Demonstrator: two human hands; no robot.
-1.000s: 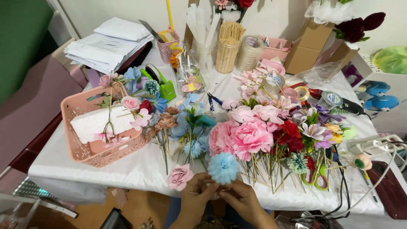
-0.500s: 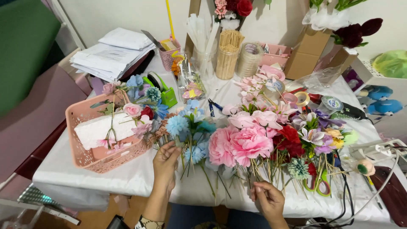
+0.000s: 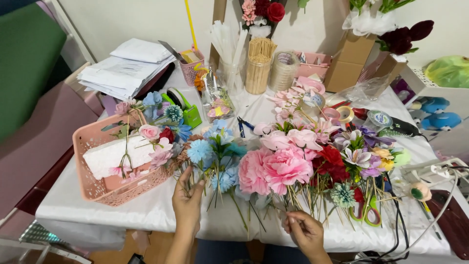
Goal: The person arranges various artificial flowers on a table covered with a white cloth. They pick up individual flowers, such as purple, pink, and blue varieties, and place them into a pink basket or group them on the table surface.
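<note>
Both hands work at the table's [image 3: 146,215] front edge. Left hand [image 3: 188,203] reaches up with fingers half spread, their tips touching the stems under a blue flower [image 3: 200,150]; whether it grips a stem or only touches I cannot tell. Right hand [image 3: 303,230] sits curled near the front edge, fingers pinched on thin stems [image 3: 293,203] that hang below the big pink flower [image 3: 276,168].

At the left edge, a pink basket [image 3: 93,188] holds a white foam block [image 3: 115,156] with small pink blooms stuck in it. Behind it, toward the back left corner, lies a paper stack [image 3: 124,68]. Just right of the basket stands a cluster of blue flowers, then the pink ones at the middle, then red flowers [image 3: 332,161] and purple-and-white ones [image 3: 361,159]. At the back middle stands a cup of wooden sticks [image 3: 259,66], with tape rolls [image 3: 344,113] to its right. Green-handled scissors [image 3: 369,215] lie near the front right, beside black cables [image 3: 395,220] that run over the edge.
</note>
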